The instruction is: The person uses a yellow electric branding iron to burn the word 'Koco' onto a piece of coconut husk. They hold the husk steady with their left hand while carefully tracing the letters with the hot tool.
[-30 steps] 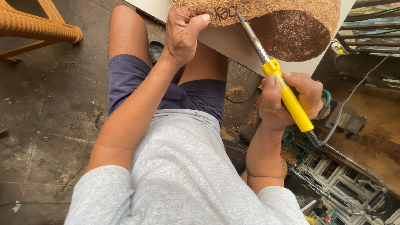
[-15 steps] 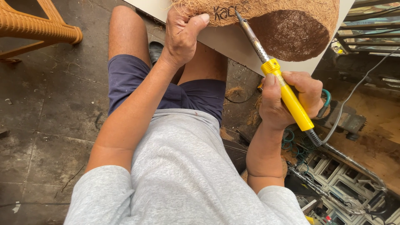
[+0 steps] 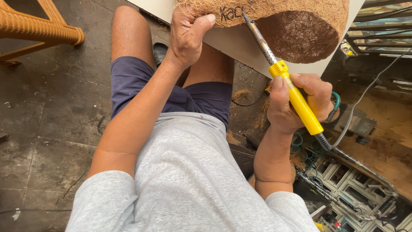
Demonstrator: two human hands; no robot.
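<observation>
Both hands are busy in the head view: the left hand (image 3: 186, 36) is closed over the near edge of a coir husk roll (image 3: 296, 21), thumb laid across its fibres beside dark marks burned into the surface, while the right hand (image 3: 296, 103) is wrapped tight round the yellow handle of a soldering iron (image 3: 281, 73). That iron lies between the two hands and slightly beyond the right one; its long axis runs diagonally, tip pointing up and to the left onto the roll just right of the left thumb, cord end trailing down to the right past the wrist. The roll rests on a white bench (image 3: 240, 45) above the person's knees. I judge the chief risk to be the hot tip sliding leftward on the loose fibres and touching the thumb. Dwelling too long could scorch or set the dry coir smouldering, and a snag of the cord (image 3: 365, 96) might jerk the tip off line.
</observation>
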